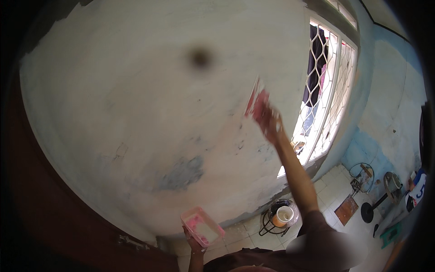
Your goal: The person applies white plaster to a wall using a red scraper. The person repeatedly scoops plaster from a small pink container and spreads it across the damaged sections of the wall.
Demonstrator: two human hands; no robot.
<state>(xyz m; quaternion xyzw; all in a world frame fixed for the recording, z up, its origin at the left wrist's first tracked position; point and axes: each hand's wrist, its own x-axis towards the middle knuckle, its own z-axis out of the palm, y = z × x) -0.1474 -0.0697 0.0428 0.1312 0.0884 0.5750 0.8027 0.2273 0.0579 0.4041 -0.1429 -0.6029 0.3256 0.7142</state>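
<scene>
My right hand is raised to the wall with the arm stretched out, its fingers closed round a red putty scraper. The wide edge of the scraper is at the wall's surface, left of the window; blur hides whether it touches. Low down near my body, my left hand grips a pink plastic tub from its left and under side. Whitish paste lies in the tub, with pink showing through. The wall is coated in patchy off-white, with a bare grey-blue patch lower down.
A window with a white metal grille is to the right. Below it a dark stool bears an orange-and-white container. Farther right on the tiled floor are a brown board, a round-based stand and a cable. A dark brown door is at left.
</scene>
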